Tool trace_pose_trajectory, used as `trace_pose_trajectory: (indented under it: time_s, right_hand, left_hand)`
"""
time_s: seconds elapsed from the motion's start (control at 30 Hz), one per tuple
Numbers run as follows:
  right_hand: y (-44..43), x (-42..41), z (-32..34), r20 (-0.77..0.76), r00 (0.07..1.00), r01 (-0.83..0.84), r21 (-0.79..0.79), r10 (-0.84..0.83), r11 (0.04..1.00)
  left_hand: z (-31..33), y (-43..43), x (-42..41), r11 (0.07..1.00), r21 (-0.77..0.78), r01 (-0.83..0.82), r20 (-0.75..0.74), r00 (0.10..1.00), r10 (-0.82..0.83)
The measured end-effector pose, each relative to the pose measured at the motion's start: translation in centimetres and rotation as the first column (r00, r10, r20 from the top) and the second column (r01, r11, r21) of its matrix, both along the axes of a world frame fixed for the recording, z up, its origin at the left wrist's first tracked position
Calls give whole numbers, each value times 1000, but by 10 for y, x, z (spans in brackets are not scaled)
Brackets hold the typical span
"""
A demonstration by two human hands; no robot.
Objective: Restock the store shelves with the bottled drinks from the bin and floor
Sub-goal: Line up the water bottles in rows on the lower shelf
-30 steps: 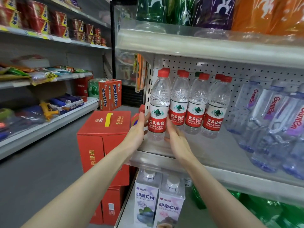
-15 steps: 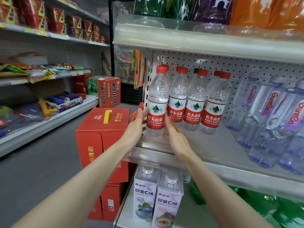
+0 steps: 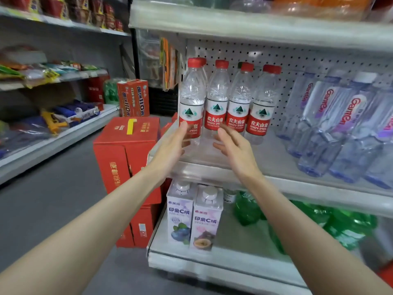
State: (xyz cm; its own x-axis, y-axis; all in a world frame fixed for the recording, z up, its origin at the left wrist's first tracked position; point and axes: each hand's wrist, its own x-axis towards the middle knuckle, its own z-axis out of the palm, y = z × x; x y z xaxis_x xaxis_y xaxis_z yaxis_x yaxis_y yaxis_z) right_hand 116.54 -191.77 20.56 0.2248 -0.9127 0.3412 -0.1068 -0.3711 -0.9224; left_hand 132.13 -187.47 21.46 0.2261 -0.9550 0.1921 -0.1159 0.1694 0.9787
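Note:
Several clear water bottles with red caps and red-and-white labels [image 3: 217,103] stand in a row at the left end of the middle shelf [image 3: 276,184]. The leftmost bottle [image 3: 191,96] stands upright at the shelf's front corner. My left hand [image 3: 170,150] is open just left of and in front of that bottle, fingers straight, apart from it. My right hand [image 3: 236,150] is open in front of the second bottle, holding nothing.
Clear bottles with pink lettering [image 3: 331,124] fill the shelf's right part. Two drink cartons [image 3: 195,218] and green bottles [image 3: 246,207] sit on the lower shelf. Stacked red boxes [image 3: 125,154] stand on the floor to the left. Another shelving unit [image 3: 53,139] lines the aisle's left side.
Both hands held the leftmost bottle at its base; they have let go and drawn back slightly, fingers spread. The bottle stays standing on the shelf.

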Motion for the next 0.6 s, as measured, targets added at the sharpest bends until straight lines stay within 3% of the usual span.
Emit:
trace_pose_trajectory:
  time_s: [0.4,0.6]
  right_hand:
    - [69,-116,-70,-18,982,187,83,-187,979]
    - [111,-155,-133,-49,971,239,229,-234,944]
  left_hand:
    - [-70,52,-92,969,110,223,-15,975,-223]
    - [-126,81,-124,933,211,292,-57,956,-287]
